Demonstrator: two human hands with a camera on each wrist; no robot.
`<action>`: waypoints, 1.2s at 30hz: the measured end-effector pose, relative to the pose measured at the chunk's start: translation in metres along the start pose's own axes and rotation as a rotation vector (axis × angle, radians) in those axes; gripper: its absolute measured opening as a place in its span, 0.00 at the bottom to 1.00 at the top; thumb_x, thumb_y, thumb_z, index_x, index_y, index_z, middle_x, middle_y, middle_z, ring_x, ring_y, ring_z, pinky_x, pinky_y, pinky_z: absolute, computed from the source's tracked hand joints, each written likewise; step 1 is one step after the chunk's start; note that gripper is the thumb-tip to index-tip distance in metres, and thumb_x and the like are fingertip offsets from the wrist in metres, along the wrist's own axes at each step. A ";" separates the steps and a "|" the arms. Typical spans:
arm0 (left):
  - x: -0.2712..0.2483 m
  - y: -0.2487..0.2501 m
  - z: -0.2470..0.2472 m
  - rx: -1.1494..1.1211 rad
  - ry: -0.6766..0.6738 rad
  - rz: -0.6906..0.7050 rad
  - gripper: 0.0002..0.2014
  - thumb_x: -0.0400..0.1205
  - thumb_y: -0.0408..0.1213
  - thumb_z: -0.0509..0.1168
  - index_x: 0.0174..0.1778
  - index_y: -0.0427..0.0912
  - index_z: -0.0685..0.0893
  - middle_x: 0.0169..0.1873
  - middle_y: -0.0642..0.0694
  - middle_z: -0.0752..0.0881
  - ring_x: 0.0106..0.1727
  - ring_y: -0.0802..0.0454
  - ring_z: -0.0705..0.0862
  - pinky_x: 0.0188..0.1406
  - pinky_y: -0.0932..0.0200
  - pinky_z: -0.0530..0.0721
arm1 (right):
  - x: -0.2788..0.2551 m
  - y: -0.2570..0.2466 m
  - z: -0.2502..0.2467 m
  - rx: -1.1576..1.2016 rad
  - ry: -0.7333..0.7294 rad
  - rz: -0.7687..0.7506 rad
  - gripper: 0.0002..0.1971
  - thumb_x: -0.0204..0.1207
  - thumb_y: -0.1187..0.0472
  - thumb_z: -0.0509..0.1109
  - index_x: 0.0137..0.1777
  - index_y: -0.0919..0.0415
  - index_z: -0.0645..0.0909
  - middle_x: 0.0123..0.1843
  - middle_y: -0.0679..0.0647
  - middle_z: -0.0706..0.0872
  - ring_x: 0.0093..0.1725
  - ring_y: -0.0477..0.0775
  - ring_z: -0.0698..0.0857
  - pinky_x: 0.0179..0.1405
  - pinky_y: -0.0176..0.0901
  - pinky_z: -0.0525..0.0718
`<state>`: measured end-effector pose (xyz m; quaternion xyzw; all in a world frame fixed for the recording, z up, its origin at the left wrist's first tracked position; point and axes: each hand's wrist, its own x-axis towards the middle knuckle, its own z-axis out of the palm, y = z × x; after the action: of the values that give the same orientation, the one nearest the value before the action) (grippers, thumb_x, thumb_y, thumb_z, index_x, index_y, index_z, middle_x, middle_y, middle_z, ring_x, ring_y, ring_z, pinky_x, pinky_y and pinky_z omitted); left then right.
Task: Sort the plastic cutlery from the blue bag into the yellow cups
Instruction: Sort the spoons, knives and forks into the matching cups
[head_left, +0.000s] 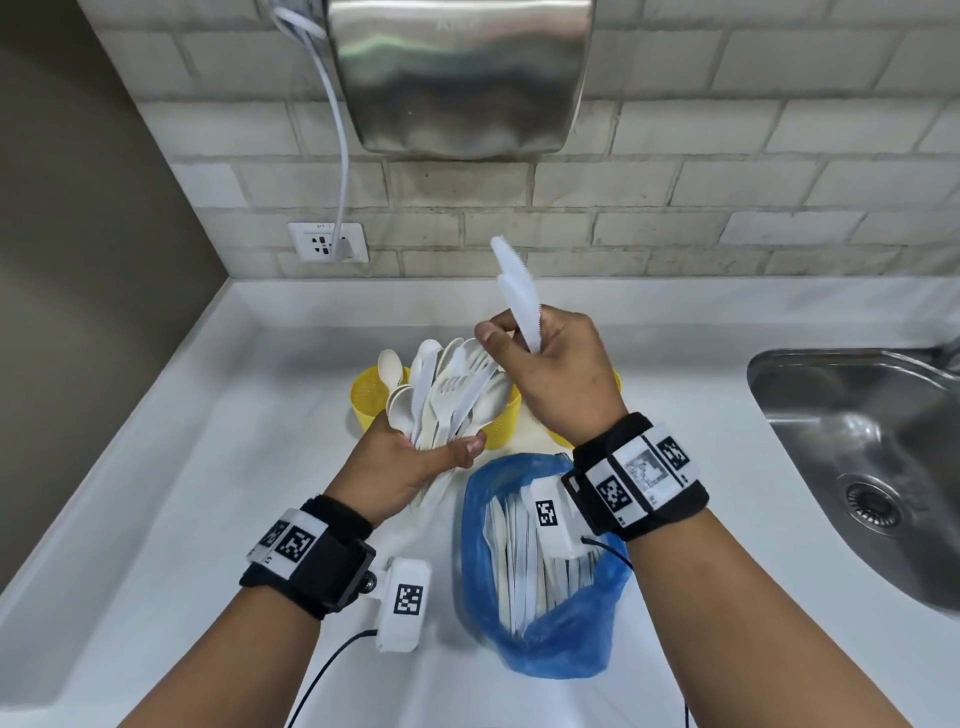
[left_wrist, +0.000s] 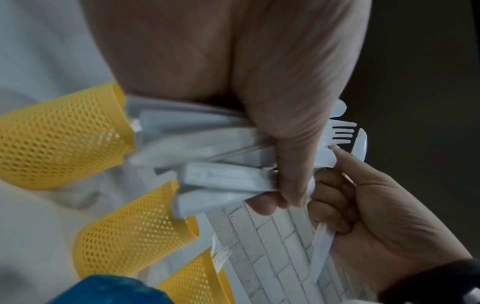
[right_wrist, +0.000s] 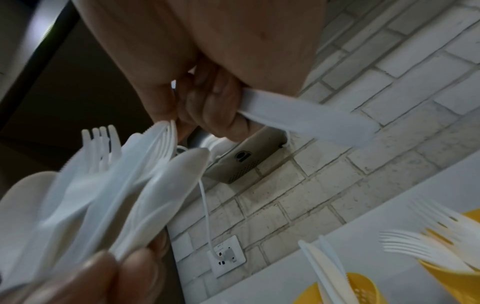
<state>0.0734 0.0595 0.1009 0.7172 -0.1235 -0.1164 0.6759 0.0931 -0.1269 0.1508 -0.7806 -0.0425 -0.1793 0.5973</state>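
At frame centre, the left hand (head_left: 410, 462) clutches a mixed bundle of cutlery (head_left: 452, 395) over the yellow cups (head_left: 371, 397); the right hand (head_left: 550, 374) pinches two knives (head_left: 519, 296) by their handles. More sits in the blue bag (head_left: 550, 571) below. Light, stiff and slick, probably best gripped mid-handle.

The head view is bright and evenly lit, with soft shadows under the arms on the white counter (head_left: 156, 467) and a smeared glare on the steel hand dryer (head_left: 457, 73). Wide-angle distortion bows the tile lines and the counter's edges toward the corners. Both wrist views are dimmer and greyer (the close palms fill the top, out of focus). In the right wrist view the bundle of cutlery (right_wrist: 103, 185) is smeared by motion blur.
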 end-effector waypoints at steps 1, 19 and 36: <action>0.001 0.001 0.000 -0.002 -0.001 0.004 0.13 0.79 0.30 0.78 0.60 0.38 0.90 0.48 0.46 0.95 0.51 0.54 0.93 0.52 0.69 0.85 | 0.000 -0.001 0.002 -0.002 -0.014 0.000 0.07 0.78 0.56 0.78 0.39 0.54 0.90 0.32 0.53 0.89 0.35 0.57 0.87 0.42 0.54 0.87; 0.006 -0.004 0.000 -0.034 0.076 0.004 0.13 0.78 0.34 0.79 0.56 0.36 0.90 0.42 0.39 0.93 0.43 0.47 0.92 0.47 0.59 0.88 | -0.026 -0.003 -0.002 0.077 0.043 0.092 0.06 0.76 0.62 0.80 0.39 0.59 0.86 0.27 0.46 0.79 0.27 0.43 0.78 0.34 0.32 0.77; 0.003 -0.004 0.003 -0.025 0.071 0.028 0.14 0.77 0.30 0.79 0.58 0.34 0.88 0.40 0.43 0.94 0.40 0.50 0.91 0.43 0.63 0.87 | -0.027 0.005 0.006 0.304 0.042 0.057 0.09 0.82 0.65 0.74 0.43 0.64 0.78 0.26 0.41 0.80 0.26 0.39 0.78 0.30 0.31 0.75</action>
<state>0.0750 0.0560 0.0963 0.7104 -0.1082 -0.0830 0.6904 0.0707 -0.1187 0.1357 -0.6783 -0.0346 -0.1700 0.7140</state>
